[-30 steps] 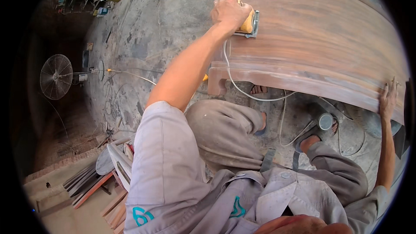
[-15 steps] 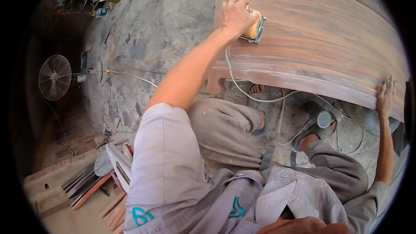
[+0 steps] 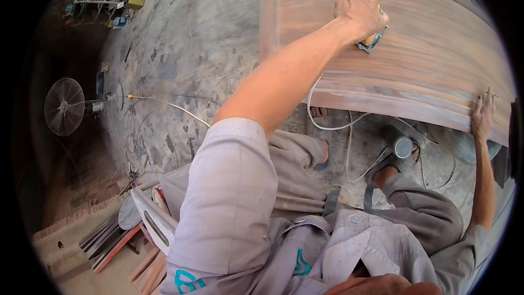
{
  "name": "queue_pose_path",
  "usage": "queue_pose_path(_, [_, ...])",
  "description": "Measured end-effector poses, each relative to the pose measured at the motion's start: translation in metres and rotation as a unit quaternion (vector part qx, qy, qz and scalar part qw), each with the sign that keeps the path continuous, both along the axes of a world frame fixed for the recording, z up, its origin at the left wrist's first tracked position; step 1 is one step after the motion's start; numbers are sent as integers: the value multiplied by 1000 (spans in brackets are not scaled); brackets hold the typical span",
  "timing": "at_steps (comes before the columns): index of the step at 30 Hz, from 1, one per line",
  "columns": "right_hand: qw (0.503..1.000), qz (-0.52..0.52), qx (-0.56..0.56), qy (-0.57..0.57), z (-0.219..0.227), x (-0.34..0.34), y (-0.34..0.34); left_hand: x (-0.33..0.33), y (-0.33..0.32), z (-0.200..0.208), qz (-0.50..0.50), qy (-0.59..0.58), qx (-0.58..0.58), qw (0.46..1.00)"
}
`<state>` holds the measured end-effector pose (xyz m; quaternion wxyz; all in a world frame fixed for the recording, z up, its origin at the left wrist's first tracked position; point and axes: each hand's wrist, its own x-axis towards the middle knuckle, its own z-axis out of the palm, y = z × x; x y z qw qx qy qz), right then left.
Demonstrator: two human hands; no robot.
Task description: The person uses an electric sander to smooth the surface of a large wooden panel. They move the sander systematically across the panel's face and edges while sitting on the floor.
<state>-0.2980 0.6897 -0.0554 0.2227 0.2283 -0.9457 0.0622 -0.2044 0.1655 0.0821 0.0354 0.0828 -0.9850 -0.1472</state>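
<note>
A broad brown wooden panel [image 3: 436,49] with a raised frame and a curved far edge lies in front of me. My left hand [image 3: 360,13] is closed over a yellow electric sander [image 3: 372,42]. The sander's dark flat pad rests on the panel's face, left of the middle, and my hand hides most of its body. My right hand [image 3: 482,117] lies with fingers stretched out over the panel's near edge at the far right. A thin pale stick-like bit [image 3: 494,94] shows by its fingertips, too small to name.
A white cord [image 3: 310,110] hangs off the panel's near edge and loops over the floor by my feet. A round grey can [image 3: 403,147] stands below the panel. At the left are a fan [image 3: 64,106] and, lower, a pile of wooden strips [image 3: 117,243].
My left hand has moved right across the panel with the sander, away from the left frame. The right hand stays at the panel's edge. The view has shifted slightly.
</note>
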Motion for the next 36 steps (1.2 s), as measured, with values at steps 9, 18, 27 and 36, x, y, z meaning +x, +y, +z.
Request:
queue_pose_path(9, [999,1,-21,-29,-5,1,1,44,-104,-8,70,40,-53,995])
queue_pose_path(18, [1000,5,-18,-22,9,8,-8,7,-80,-12,58,26,-26,998])
queue_pose_path(27, [1000,13,-11,-26,9,6,-9,-40,-2,-6,24,4,8,1000])
queue_pose_path(36, [998,3,-35,-54,6,9,-6,25,-149,0,164,3,-61,985])
